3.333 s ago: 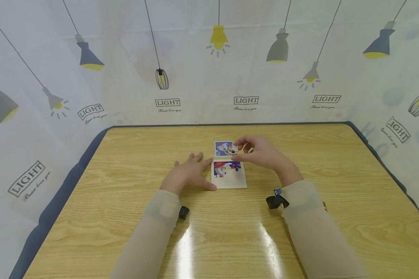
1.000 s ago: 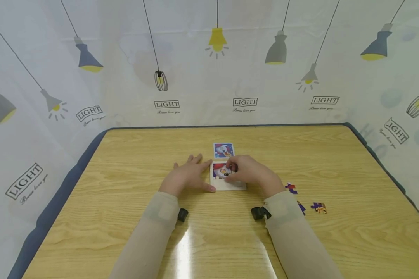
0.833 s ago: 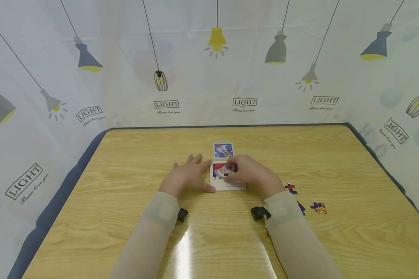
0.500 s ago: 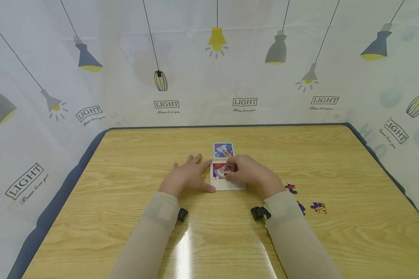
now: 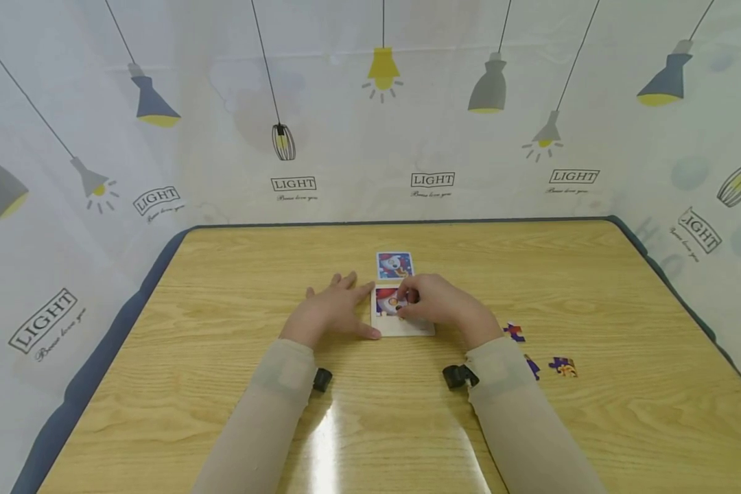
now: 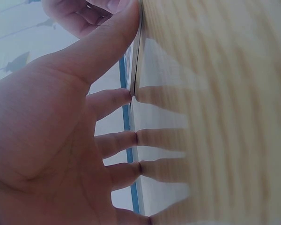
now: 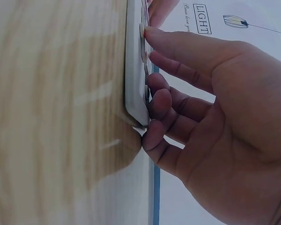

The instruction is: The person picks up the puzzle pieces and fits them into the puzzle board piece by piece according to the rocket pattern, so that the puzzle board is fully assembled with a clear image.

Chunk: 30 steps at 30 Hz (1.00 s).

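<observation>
puzzle board (image 5: 407, 329) flat, red top (image 5: 385, 293) away, long axis unclear, left hand (image 5: 329, 312) spread, right hand (image 5: 442, 302) pinching piece (image 7: 143, 44)

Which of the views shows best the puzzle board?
The head view shows the puzzle board from above, top face in sight, though the right hand covers part. The right wrist view shows its side edge and a corner; the left wrist view, only a thin edge.

Soft, even light is filling the head view, while two pale glare streaks (image 5: 325, 439) are running toward the near edge of the table (image 5: 642, 309). Both wrist views are looking dimmer and bluer; there the wood grain (image 6: 239, 117) is blurring, and the table's sheen is mirroring the left hand (image 6: 42, 136).
</observation>
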Motion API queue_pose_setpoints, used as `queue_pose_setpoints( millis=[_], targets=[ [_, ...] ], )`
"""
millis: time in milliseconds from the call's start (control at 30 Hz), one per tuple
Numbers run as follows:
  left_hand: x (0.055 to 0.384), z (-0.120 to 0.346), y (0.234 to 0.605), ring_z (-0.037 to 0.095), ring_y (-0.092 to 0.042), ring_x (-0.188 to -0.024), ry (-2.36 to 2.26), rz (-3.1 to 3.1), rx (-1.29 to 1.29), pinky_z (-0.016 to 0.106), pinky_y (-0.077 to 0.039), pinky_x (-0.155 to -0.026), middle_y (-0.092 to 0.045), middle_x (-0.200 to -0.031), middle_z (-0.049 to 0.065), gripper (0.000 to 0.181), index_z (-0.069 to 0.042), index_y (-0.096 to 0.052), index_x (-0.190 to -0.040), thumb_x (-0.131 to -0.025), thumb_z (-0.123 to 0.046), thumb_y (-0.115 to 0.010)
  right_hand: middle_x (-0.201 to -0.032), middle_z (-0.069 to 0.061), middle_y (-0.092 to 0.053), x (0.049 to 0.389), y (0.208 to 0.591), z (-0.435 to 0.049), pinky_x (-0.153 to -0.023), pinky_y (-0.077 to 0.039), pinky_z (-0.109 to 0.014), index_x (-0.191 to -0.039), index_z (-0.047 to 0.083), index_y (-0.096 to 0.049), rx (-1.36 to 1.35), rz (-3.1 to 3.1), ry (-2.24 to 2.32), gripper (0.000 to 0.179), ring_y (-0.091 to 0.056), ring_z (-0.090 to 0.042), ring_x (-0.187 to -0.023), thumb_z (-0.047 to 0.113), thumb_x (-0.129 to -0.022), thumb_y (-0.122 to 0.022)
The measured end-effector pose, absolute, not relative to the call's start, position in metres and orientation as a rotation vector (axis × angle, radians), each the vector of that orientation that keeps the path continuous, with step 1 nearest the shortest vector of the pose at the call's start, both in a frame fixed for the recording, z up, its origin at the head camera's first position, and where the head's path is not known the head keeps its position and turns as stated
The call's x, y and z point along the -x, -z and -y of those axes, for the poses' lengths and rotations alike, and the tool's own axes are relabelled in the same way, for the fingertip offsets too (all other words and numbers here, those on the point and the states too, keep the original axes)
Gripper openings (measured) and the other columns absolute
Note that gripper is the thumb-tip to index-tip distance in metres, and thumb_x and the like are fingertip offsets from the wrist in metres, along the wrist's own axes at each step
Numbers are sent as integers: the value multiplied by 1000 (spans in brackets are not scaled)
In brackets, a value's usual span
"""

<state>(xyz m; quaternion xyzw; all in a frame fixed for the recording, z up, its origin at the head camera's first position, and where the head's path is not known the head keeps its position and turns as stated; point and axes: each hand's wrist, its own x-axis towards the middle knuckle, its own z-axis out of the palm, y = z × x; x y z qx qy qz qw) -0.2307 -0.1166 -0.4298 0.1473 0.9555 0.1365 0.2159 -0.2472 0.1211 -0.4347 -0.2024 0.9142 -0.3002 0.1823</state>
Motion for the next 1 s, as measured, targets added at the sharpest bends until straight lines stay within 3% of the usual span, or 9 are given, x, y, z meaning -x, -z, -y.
queue_pose_setpoints(
  millis=[433,1000],
  targets=[
    [230,122,429,40,-1,-168,-378,-2649,-407,82,-1,-126,-7,-182,8,105,-35,-27,-170,-85,-71,-78,-95,-4,-67,246,428,-119,-72,-50,-31,-117,14,-72,588,-2586,827,20,-58,-18,-84,24,-100,-76],
    [231,120,430,38,1,-168,-404,-2645,-420,79,1,-127,-4,-182,6,107,-36,-25,-170,-84,-70,-79,-111,-11,-68,200,397,-188,-74,-54,-33,-130,3,-69,484,-2745,861,32,-63,-23,-92,22,-104,-70]
  ],
)
